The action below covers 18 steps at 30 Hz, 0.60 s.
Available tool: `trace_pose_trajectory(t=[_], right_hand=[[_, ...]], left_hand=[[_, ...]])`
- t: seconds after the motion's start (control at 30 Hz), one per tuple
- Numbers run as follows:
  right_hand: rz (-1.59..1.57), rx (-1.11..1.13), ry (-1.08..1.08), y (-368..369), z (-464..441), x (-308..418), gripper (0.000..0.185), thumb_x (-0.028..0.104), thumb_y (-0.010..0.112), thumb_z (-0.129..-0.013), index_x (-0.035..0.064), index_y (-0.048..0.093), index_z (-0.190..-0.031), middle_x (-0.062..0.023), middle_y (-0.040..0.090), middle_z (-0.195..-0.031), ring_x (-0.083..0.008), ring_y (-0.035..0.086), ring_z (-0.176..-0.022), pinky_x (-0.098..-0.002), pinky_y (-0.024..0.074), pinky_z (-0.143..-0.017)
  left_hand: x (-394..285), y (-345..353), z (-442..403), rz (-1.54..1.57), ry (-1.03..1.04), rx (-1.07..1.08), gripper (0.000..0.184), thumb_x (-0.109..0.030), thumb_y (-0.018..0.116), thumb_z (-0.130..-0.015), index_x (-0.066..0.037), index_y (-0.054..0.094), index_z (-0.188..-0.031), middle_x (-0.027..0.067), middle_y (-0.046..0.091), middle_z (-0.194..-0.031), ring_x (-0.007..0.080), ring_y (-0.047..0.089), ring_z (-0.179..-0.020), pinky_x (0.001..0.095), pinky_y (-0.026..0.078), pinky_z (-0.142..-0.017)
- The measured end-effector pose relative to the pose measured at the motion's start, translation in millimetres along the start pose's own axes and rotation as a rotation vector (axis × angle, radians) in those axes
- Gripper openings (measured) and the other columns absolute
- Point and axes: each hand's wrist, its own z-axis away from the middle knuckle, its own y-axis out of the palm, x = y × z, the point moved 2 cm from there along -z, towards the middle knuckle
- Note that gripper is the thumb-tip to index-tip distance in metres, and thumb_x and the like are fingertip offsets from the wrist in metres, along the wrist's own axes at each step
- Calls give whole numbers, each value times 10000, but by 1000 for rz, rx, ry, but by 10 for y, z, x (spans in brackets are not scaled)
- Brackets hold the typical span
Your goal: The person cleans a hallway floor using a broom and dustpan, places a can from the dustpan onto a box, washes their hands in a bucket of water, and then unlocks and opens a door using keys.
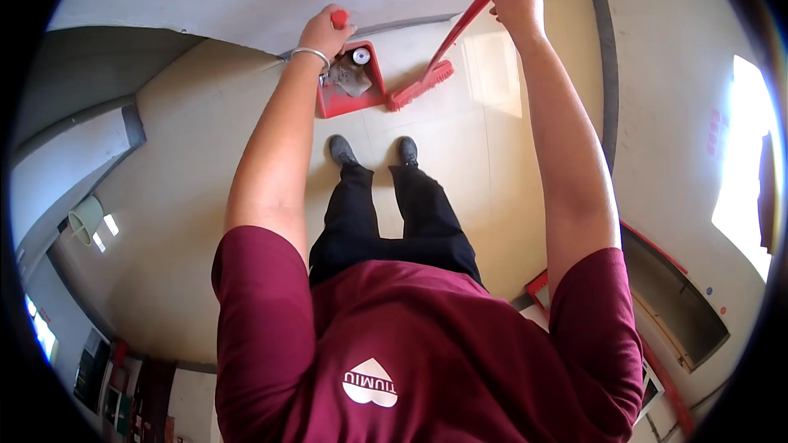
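Left hand [324,31] closed round the dustpan's upright handle, red end poking out above the fist. Right hand [517,10] pinching the broom [472,15] high on its stick, thumb against fingers.

Below, the dustpan [349,107] sits on the floor ahead of the shoes [341,149]. Contents: a round white item [361,56] and a greyish crumpled scrap [349,79]. Bristles are just beside the pan's right front corner; can't tell if touching.

Step looks like sweeping up, pan already loaded. Next move calls for a steady pan, lip flat, and bristles guided round to its front edge.

Floor [484,143] is pale and glossy, window glare on the right. Further out: white wall [246,4] ahead with grey skirting, pale green bin [85,220] far left, bright window [743,156] far right.
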Motion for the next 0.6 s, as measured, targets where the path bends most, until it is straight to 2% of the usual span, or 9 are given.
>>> trace_pose_trajectory(t=[0.1,0.13,0.2,0.27,0.3,0.37,0.43,0.5,0.6], right_hand=[[41,-84,-20,57,12,-49,353,347,541,-791,5,568,-876,-67,581,-654,-129,581,-536,-250,468,-512],[-22,-42,40,44,105,-31,384,369,535,-776,30,558,-953,-91,604,-636,-214,601,-621,-313,458,-636],[-43,-98,34,220,196,-291,547,353,566,-760,-11,451,-1150,-109,605,-650,-214,592,-588,-297,457,-621],[-85,-89,146,515,404,-670,516,266,596,-754,-25,433,-1148,-115,576,-605,-170,571,-534,-281,450,-536],[-193,-56,124,761,517,-901,328,162,551,-804,-41,498,-1056,-75,557,-642,-121,526,-450,-230,424,-370],[-344,241,323,1426,785,-1382,143,117,528,-806,-21,566,-800,-71,538,-612,-124,511,-426,-249,403,-348],[-206,478,355,2046,1063,-1649,197,173,581,-770,-3,583,-680,-48,522,-541,-124,516,-438,-244,414,-379],[-115,623,397,2491,1168,-1648,232,215,602,-744,-3,586,-666,-58,535,-550,-122,524,-448,-243,428,-395],[46,746,89,3310,909,-1939,301,276,609,-703,31,616,-877,-84,581,-618,-173,594,-562,-316,487,-501]], left_hand=[[211,76,76,291,-7,-143,381,-135,646,-700,-59,490,-1040,87,602,-904,168,599,-605,291,480,-581],[342,142,126,418,-1,-181,480,-141,659,-693,-64,451,-1119,88,572,-1025,174,609,-714,289,483,-660],[657,280,354,521,-76,-276,498,-140,660,-693,-70,443,-1136,102,555,-1061,181,600,-781,288,474,-700],[1043,517,785,649,-200,-376,516,-150,656,-701,-68,434,-1159,131,545,-1084,200,575,-895,293,454,-770],[1324,701,1050,686,-256,-400,518,-161,652,-707,-61,432,-1165,148,552,-1070,211,560,-944,297,443,-800],[1631,988,1717,350,-564,-282,474,-205,616,-749,-33,437,-1153,158,582,-1021,245,560,-962,338,441,-821],[2105,1636,2505,364,-572,-250,500,-226,613,-743,-43,418,-1165,166,553,-1079,282,527,-1014,364,420,-852],[1923,1812,3075,-70,-650,23,509,-283,620,-713,-91,435,-1147,148,528,-1099,331,496,-1005,404,400,-860],[1728,1907,3370,-266,-558,-43,474,-295,656,-661,-107,486,-1061,101,536,-1049,300,485,-977,427,415,-790]])
